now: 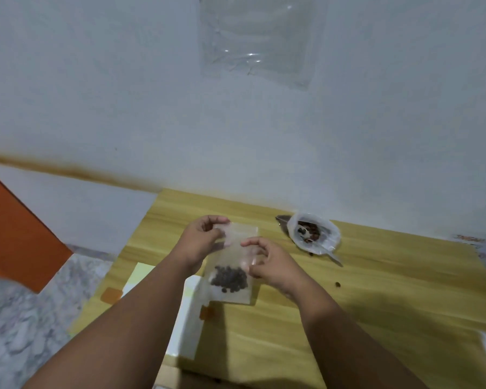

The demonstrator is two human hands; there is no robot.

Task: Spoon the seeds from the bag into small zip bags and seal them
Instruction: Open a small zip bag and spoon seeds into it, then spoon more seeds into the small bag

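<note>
Two grips on one small zip bag (233,256), thin clear film, rectangular, held up over a pale wood-grain table (376,290). Top corner, by the seal strip, pinched by left hand (204,237); right edge, lower down, pinched by right hand (267,262). Dark rounded seeds (229,279) heaped at its bottom. Farther right on the table: crumpled translucent seed bag (314,234), mouth rolled open, shiny spoon (330,252) lying in it, handle poking out.

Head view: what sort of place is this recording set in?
Probably an ordinary room in a home: a light wooden table stands against a plain pale wall, with speckled stone-like floor to its left. A clear plastic sheet is up on the wall.
</note>
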